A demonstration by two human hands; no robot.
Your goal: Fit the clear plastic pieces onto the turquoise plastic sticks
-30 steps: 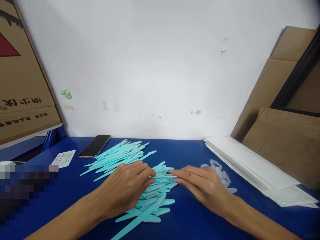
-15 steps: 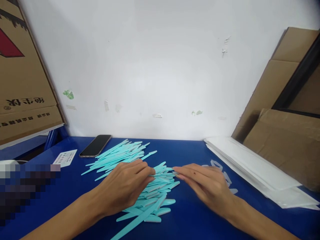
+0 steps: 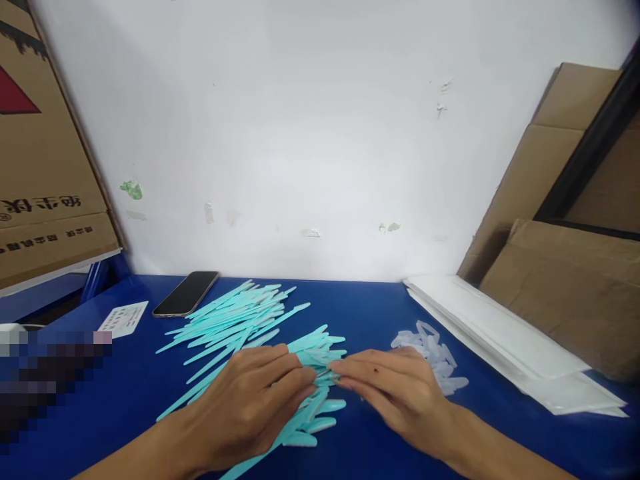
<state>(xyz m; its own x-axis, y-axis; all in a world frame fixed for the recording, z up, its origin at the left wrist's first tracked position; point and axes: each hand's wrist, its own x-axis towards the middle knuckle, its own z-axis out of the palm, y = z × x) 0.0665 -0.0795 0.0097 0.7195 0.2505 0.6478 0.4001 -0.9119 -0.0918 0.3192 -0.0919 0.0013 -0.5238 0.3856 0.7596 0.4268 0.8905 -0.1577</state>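
My left hand (image 3: 260,400) is closed over a turquoise eyebrow razor, most of it hidden by the fingers. Facing it, my right hand (image 3: 395,387) pinches at the razor's tip, where a small clear blade cap partly shows between thumb and forefinger. Beneath and between the hands lies a loose heap of turquoise eyebrow razors (image 3: 327,405), pointing different ways. Another pile of eyebrow razors (image 3: 235,313) spreads out beyond my left hand. Just past my right hand is a small pile of translucent blade caps (image 3: 443,360).
A phone (image 3: 187,293) and a printed card (image 3: 124,320) lie at the back left of the blue table (image 3: 370,307). White flat sheets or bags (image 3: 500,333) are stacked on the right. Cardboard boxes (image 3: 570,293) stand at both sides, before a white wall (image 3: 320,147).
Both hands have shifted slightly left and nearer to me, still pinching close together. More of the translucent caps and of the razors beside my left hand now show.
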